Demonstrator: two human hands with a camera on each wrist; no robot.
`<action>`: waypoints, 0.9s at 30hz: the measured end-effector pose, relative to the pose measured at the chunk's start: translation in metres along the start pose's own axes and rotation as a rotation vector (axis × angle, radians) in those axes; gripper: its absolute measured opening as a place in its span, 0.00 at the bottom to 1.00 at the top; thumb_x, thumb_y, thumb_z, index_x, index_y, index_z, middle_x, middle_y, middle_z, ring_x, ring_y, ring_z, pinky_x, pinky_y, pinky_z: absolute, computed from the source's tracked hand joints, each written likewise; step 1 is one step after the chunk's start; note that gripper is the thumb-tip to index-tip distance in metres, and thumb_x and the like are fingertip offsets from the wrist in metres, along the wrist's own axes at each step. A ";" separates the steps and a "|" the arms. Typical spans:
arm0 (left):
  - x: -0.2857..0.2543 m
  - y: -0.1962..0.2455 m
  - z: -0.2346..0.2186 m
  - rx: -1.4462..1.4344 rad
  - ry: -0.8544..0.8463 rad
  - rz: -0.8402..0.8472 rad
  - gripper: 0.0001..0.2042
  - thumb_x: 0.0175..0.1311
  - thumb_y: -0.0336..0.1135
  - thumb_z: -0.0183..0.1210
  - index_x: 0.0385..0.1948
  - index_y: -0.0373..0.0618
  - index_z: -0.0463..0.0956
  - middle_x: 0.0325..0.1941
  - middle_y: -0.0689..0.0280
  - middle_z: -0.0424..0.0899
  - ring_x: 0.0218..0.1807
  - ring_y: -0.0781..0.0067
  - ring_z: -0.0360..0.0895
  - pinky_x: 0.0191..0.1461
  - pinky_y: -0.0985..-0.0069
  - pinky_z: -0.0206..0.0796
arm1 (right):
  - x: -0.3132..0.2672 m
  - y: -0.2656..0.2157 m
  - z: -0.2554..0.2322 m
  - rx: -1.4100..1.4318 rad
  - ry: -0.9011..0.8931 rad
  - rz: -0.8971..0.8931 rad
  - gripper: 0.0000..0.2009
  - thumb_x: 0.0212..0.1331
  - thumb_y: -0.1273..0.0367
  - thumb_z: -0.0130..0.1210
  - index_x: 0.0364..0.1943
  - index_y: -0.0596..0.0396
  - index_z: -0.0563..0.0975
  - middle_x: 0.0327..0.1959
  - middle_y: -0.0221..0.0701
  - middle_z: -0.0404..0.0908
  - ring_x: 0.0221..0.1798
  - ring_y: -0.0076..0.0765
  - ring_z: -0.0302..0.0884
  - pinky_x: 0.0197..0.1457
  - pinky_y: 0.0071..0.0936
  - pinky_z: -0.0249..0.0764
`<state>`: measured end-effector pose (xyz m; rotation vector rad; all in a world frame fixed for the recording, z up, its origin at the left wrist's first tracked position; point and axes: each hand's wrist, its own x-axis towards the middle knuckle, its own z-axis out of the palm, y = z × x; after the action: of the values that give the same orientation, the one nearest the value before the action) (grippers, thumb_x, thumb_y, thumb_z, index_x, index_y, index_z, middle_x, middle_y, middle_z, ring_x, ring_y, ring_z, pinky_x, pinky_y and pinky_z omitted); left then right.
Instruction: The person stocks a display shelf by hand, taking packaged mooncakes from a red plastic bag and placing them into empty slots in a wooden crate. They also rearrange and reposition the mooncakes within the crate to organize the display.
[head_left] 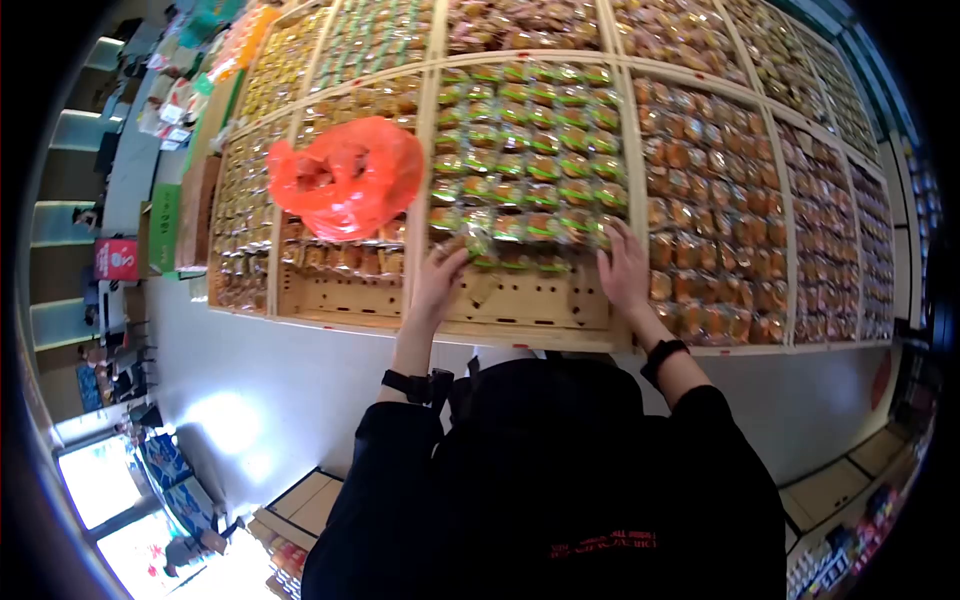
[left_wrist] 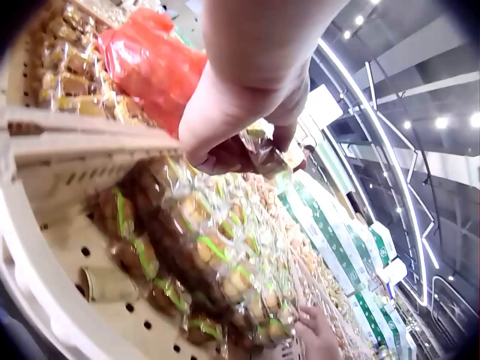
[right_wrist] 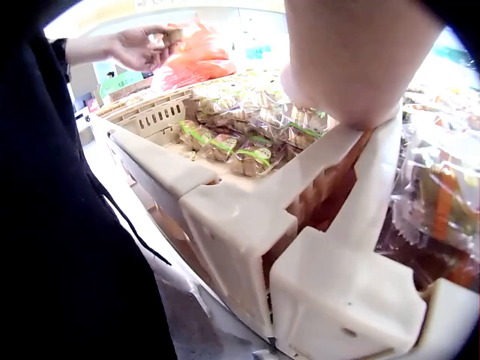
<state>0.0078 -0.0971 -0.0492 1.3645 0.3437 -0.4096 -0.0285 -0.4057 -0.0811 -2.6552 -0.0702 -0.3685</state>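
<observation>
My left hand [head_left: 440, 278] pinches a small cake in clear wrapping [head_left: 477, 238] above the left side of a pale plastic crate [head_left: 520, 308]. The wrapped cake [left_wrist: 264, 148] shows between thumb and fingers in the left wrist view. Rows of wrapped cakes with green bands [head_left: 530, 145] fill the crate's far part, with a few lower ones near its bare front floor. My right hand [head_left: 626, 268] is at the crate's right edge, fingers extended against the end cakes of the rows. In the right wrist view its fingers are hidden behind the wrist.
A red plastic bag [head_left: 350, 175] sits on the cakes in the crate to the left. Orange-brown wrapped cakes [head_left: 710, 220] fill the crate on the right. Crate walls [head_left: 418, 200] divide the display. A small pale cylinder [left_wrist: 109, 285] lies on the crate floor.
</observation>
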 end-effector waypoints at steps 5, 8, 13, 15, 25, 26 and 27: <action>0.015 -0.062 0.090 0.370 -0.217 -0.203 0.15 0.51 0.36 0.62 0.38 0.36 0.74 0.33 0.65 0.78 0.34 0.80 0.74 0.36 0.81 0.68 | -0.003 0.009 0.003 0.363 0.143 0.095 0.15 0.56 0.74 0.44 0.50 0.55 0.66 0.53 0.41 0.64 0.55 0.50 0.62 0.57 0.38 0.60; 0.027 -0.071 0.137 0.859 -0.275 -0.221 0.16 0.52 0.39 0.61 0.38 0.38 0.74 0.33 0.65 0.79 0.29 0.76 0.76 0.29 0.80 0.66 | -0.003 0.012 0.005 0.360 0.138 0.114 0.15 0.56 0.75 0.43 0.50 0.56 0.66 0.53 0.42 0.64 0.55 0.50 0.62 0.57 0.38 0.60; 0.061 -0.148 0.140 0.538 -0.136 -0.144 0.20 0.46 0.37 0.65 0.38 0.36 0.72 0.32 0.59 0.79 0.29 0.74 0.77 0.30 0.73 0.69 | -0.001 0.012 0.004 0.350 0.138 0.074 0.16 0.55 0.73 0.45 0.49 0.57 0.65 0.52 0.43 0.64 0.53 0.52 0.63 0.56 0.39 0.63; 0.059 -0.148 0.140 0.687 -0.060 -0.025 0.20 0.44 0.36 0.65 0.38 0.36 0.71 0.30 0.58 0.79 0.29 0.72 0.78 0.32 0.73 0.70 | -0.001 0.012 0.003 0.345 0.125 0.082 0.16 0.55 0.73 0.45 0.49 0.57 0.65 0.52 0.44 0.65 0.53 0.52 0.64 0.55 0.39 0.63; 0.022 -0.110 0.148 1.345 -0.513 0.676 0.16 0.43 0.28 0.55 0.38 0.40 0.73 0.55 0.55 0.67 0.60 0.53 0.59 0.60 0.65 0.56 | -0.001 0.009 -0.001 0.375 0.051 0.121 0.16 0.55 0.73 0.44 0.50 0.56 0.66 0.54 0.42 0.64 0.56 0.50 0.62 0.58 0.37 0.60; 0.028 -0.131 0.146 1.433 -0.625 0.762 0.17 0.44 0.29 0.54 0.41 0.40 0.73 0.55 0.55 0.66 0.62 0.52 0.55 0.63 0.65 0.53 | -0.001 0.009 -0.002 0.375 0.044 0.127 0.16 0.55 0.73 0.44 0.50 0.56 0.66 0.54 0.42 0.64 0.56 0.50 0.62 0.58 0.37 0.60; 0.026 -0.133 0.147 1.516 -0.740 0.848 0.19 0.45 0.30 0.53 0.44 0.39 0.72 0.56 0.55 0.66 0.65 0.50 0.51 0.65 0.64 0.50 | -0.001 0.009 -0.001 0.376 0.043 0.124 0.16 0.55 0.73 0.44 0.50 0.56 0.66 0.54 0.42 0.64 0.56 0.50 0.62 0.58 0.37 0.60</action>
<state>-0.0322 -0.2645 -0.1506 2.4335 -1.4145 -0.4000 -0.0288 -0.4143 -0.0845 -2.2665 0.0357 -0.3344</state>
